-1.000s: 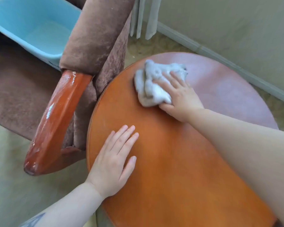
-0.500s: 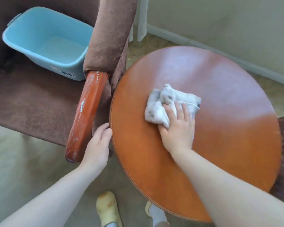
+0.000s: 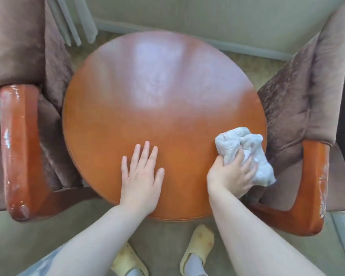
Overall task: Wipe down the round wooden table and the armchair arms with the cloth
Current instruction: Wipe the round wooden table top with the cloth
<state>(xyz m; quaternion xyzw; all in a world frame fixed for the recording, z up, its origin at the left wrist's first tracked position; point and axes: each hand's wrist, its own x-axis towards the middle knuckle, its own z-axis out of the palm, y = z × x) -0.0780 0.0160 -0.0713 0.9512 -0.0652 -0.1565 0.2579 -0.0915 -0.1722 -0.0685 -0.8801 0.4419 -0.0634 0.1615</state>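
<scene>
The round wooden table [image 3: 157,92] fills the middle of the head view, glossy orange-brown. My right hand [image 3: 230,176] grips a crumpled white cloth [image 3: 247,154] and presses it on the table's right edge, part of the cloth hanging past the rim. My left hand [image 3: 141,174] lies flat on the near part of the tabletop, fingers straight and spread. A brown armchair's wooden arm [image 3: 18,152] runs along the left side of the table. A second chair's wooden arm [image 3: 311,188] stands at the right.
Brown upholstery [image 3: 299,92] of both chairs presses close to the table on either side. A wall and baseboard [image 3: 247,48] run behind. My feet in yellow slippers [image 3: 199,248] stand on the carpet under the near table edge.
The view has swung to face the table squarely. My right hand has carried the cloth from the table's middle to its right edge. My left hand has left the table's left rim and now lies flat on top.
</scene>
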